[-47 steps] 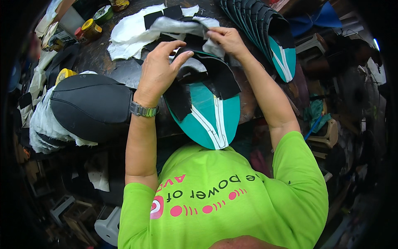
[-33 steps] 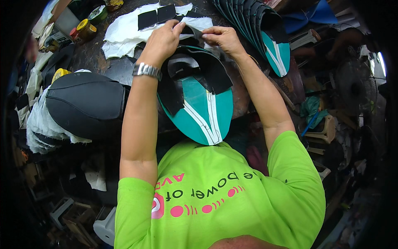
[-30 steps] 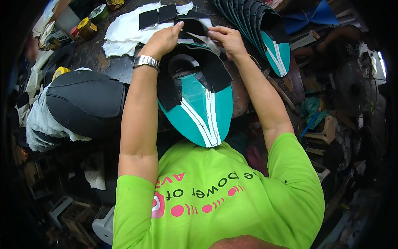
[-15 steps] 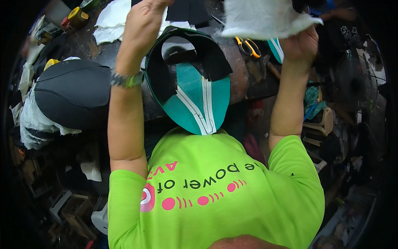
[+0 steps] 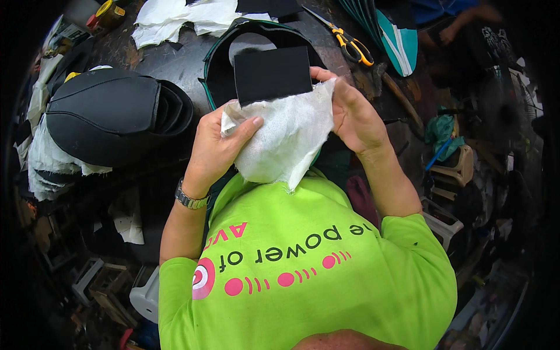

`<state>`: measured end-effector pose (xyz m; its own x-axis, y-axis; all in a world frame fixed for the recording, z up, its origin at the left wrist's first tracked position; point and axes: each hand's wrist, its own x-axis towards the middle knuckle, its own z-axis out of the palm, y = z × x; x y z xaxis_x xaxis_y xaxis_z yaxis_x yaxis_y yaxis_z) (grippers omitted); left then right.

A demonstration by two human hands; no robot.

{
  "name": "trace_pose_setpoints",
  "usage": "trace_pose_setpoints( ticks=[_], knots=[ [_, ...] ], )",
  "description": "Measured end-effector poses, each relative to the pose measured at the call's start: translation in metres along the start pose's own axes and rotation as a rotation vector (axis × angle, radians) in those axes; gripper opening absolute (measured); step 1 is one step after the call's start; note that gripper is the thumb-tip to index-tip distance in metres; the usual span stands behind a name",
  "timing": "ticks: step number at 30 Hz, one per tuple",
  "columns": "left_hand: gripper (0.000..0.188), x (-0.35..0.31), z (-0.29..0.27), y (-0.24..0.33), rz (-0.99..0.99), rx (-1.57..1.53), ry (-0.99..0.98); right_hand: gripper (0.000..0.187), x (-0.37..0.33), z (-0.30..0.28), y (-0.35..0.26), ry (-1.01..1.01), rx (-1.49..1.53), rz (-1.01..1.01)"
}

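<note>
A white piece of frayed cloth (image 5: pixel 286 137) is stretched between my two hands, just in front of my chest. My left hand (image 5: pixel 216 143) pinches its left edge, thumb on top. At the upper right corner my right hand (image 5: pixel 357 116) is closed on the cloth, its fingertips partly behind it. A flat black rectangular piece (image 5: pixel 273 73) stands out beyond the cloth's far edge, touching it; which fingers support it is hidden. Below and beyond them lies a teal and black curved shoe-upper-like piece (image 5: pixel 219 46), its near part covered by the cloth.
Scissors with orange and black handles (image 5: pixel 352 49) lie on the dark table (image 5: pixel 157 64). To their right are teal pieces with white strips (image 5: pixel 399 46) and a wooden-handled tool (image 5: pixel 403 99). Nested black pieces (image 5: pixel 108 114) sit at left, white cloths (image 5: pixel 160 23) at the back.
Both hands have come down and closer together in front of my chest. The white cloth, earlier in my right hand, is now held by both, and the black rectangle has appeared beside it.
</note>
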<state>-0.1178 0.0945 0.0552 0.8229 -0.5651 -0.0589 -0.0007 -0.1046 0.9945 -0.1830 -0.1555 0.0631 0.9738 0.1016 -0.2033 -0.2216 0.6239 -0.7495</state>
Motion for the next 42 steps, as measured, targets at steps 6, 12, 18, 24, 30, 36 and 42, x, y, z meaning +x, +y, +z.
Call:
trace_pose_setpoints(
  ticks=[6, 12, 18, 24, 30, 36, 42],
  knots=[
    [0.019, -0.003, 0.005, -0.012, 0.038, -0.069, 0.079, 0.046, -0.001, -0.004, 0.011, 0.215, -0.532, -0.229],
    [0.023, -0.002, 0.0, -0.018, 0.066, -0.007, 0.191, 0.031, -0.002, -0.006, 0.015, 0.24, -0.425, -0.232],
    [0.017, -0.02, 0.004, -0.011, 0.127, 0.273, 0.218, 0.026, -0.014, 0.009, 0.019, 0.28, -0.956, -0.376],
    [0.017, -0.04, 0.015, -0.009, 0.236, 0.545, 0.296, 0.028, -0.03, 0.018, 0.024, 0.226, -1.288, -0.332],
    [0.031, -0.038, 0.014, 0.003, 0.374, 0.625, 0.295, 0.034, -0.018, 0.023, 0.016, 0.144, -1.52, -0.667],
    [0.03, -0.009, 0.004, -0.002, 0.472, 0.807, 0.236, 0.035, 0.024, 0.014, 0.022, 0.157, -1.607, -0.813],
    [0.027, -0.003, 0.004, -0.01, 0.364, 0.811, 0.252, 0.031, 0.028, 0.004, 0.026, 0.239, -1.577, -0.689]
  ],
)
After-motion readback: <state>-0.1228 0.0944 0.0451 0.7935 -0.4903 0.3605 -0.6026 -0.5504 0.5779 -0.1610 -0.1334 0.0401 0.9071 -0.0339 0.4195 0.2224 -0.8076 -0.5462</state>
